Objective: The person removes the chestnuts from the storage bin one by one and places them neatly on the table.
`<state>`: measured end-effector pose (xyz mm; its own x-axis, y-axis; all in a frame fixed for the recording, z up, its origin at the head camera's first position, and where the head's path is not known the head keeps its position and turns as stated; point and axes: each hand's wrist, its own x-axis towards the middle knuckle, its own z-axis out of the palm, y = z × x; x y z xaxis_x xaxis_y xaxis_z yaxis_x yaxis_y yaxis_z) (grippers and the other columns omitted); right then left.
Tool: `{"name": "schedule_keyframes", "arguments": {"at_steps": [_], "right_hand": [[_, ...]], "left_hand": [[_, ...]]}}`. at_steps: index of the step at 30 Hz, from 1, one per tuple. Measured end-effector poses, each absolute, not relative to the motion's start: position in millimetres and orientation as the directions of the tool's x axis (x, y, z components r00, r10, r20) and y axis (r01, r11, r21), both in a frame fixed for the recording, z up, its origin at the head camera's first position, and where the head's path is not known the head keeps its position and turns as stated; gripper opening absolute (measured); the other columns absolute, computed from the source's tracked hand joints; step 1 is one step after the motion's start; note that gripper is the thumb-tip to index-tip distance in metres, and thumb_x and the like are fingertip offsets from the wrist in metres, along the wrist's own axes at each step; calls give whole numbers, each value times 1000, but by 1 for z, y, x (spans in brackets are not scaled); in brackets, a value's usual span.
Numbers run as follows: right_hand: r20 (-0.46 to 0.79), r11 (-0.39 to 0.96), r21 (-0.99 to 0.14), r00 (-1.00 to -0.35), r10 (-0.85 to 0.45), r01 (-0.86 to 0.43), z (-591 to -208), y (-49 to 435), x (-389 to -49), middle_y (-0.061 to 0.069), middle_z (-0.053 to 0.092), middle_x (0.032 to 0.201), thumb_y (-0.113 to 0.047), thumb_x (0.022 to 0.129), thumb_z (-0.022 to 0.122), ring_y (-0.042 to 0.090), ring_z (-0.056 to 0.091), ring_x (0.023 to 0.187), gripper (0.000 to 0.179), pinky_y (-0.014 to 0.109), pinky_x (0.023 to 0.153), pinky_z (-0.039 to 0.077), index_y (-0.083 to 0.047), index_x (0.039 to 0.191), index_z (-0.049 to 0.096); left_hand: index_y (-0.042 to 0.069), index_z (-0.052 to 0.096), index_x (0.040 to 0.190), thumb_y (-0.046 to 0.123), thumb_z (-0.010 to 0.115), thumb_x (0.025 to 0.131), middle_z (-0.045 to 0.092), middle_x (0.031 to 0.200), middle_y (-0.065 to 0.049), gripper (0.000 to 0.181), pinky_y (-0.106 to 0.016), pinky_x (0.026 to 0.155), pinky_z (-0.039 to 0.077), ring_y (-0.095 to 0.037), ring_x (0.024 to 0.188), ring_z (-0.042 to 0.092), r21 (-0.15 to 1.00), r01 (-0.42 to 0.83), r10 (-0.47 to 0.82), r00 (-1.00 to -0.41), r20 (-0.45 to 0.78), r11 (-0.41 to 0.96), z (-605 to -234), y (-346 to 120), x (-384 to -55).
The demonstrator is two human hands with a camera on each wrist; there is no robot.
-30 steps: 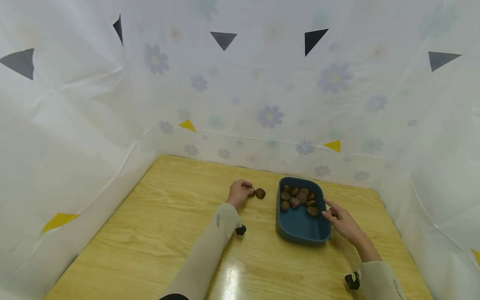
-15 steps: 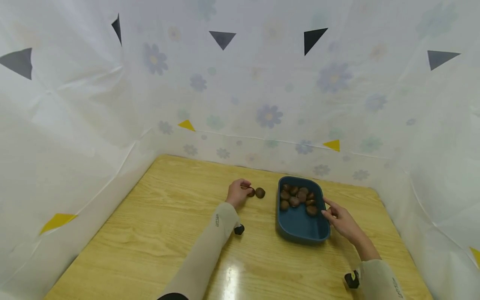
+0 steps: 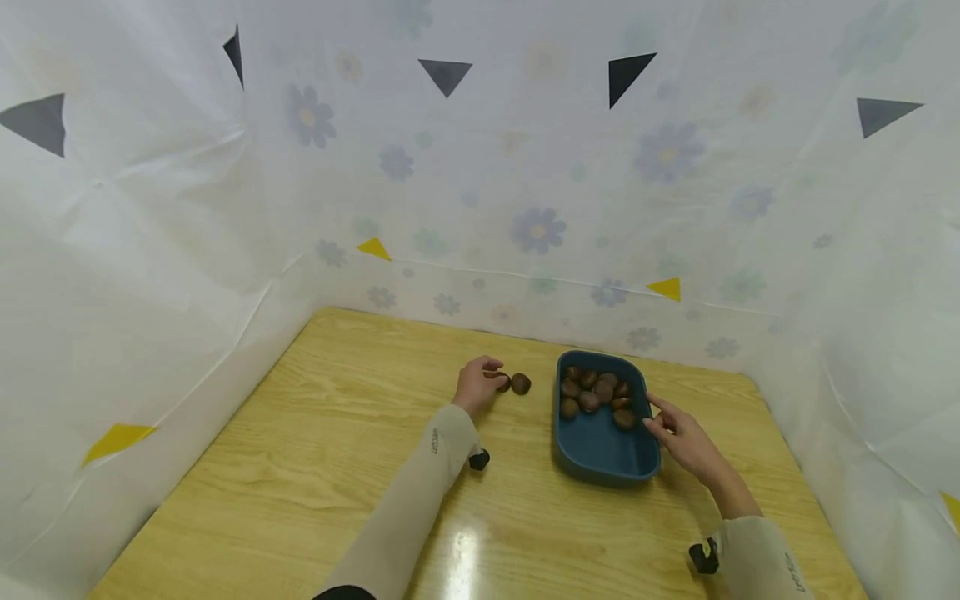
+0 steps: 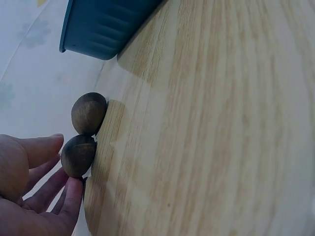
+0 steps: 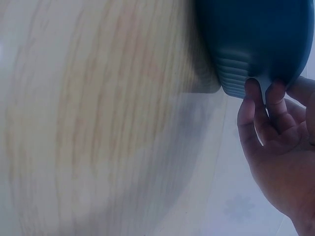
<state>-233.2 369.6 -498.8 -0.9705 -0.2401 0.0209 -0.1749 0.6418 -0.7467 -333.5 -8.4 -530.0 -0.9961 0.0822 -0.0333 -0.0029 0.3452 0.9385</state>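
Observation:
Two brown chestnuts lie side by side on the table, touching each other. My left hand (image 3: 476, 385) is at the nearer chestnut (image 4: 78, 156); a fingertip touches its lower side, and the thumb is held slightly apart from it. Just beyond sits the other chestnut (image 3: 521, 383). To the right stands a dark blue rectangular container (image 3: 604, 477) with several chestnuts (image 3: 589, 402) gathered in its far half. My right hand (image 3: 688, 443) holds the container's right side, with fingers (image 5: 252, 98) against the outer wall and the thumb near the rim.
The wood-grain table (image 3: 315, 467) extends to the left and front of the container. White flower-printed sheeting (image 3: 480, 208) encloses the back and both sides. Black devices (image 3: 478, 459) are fixed at both sleeve cuffs.
Almost nothing differs. The left hand's fingers shift very slightly at the nearer chestnut; the right hand and container stay in place.

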Motion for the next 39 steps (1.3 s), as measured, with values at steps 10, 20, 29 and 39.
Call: {"name": "schedule_keyframes", "arguments": {"at_steps": [10, 20, 29, 39], "right_hand": [[27, 643, -744, -971, -239, -179, -502, 370, -236, 12, 55, 88, -22, 112, 51, 13, 45, 65, 61, 28, 60, 44, 4, 161, 27], [31, 645, -740, -969, -247, -188, -502, 371, -235, 9, 55, 86, -23, 111, 51, 12, 45, 65, 62, 29, 60, 44, 4, 161, 27], [27, 646, -740, -968, -250, -188, -506, 371, -231, 7, 55, 84, -23, 111, 53, 11, 44, 63, 62, 29, 59, 43, 4, 161, 29], [40, 635, -745, -965, -260, -202, -503, 371, -229, 7, 56, 84, -22, 110, 54, 23, 50, 65, 62, 29, 58, 43, 6, 160, 30]], "left_hand": [[2, 66, 133, 13, 69, 101, 66, 129, -15, 33, -48, 103, 55, -32, 121, 63, 937, 1, 55, -998, -19, 350, -532, -8, -330], [3, 63, 136, 11, 68, 102, 63, 137, -19, 36, -47, 102, 56, -33, 122, 62, 958, 40, 39, -999, 30, 282, -521, -2, -327], [9, 65, 135, 15, 68, 102, 65, 132, -17, 33, -45, 99, 59, -32, 118, 66, 997, 70, 169, -984, 62, 40, -491, 37, -306], [4, 61, 135, 18, 63, 106, 64, 130, -18, 33, -55, 106, 55, -42, 121, 64, 981, -176, 456, -882, -120, -81, -469, 102, -263]]}}
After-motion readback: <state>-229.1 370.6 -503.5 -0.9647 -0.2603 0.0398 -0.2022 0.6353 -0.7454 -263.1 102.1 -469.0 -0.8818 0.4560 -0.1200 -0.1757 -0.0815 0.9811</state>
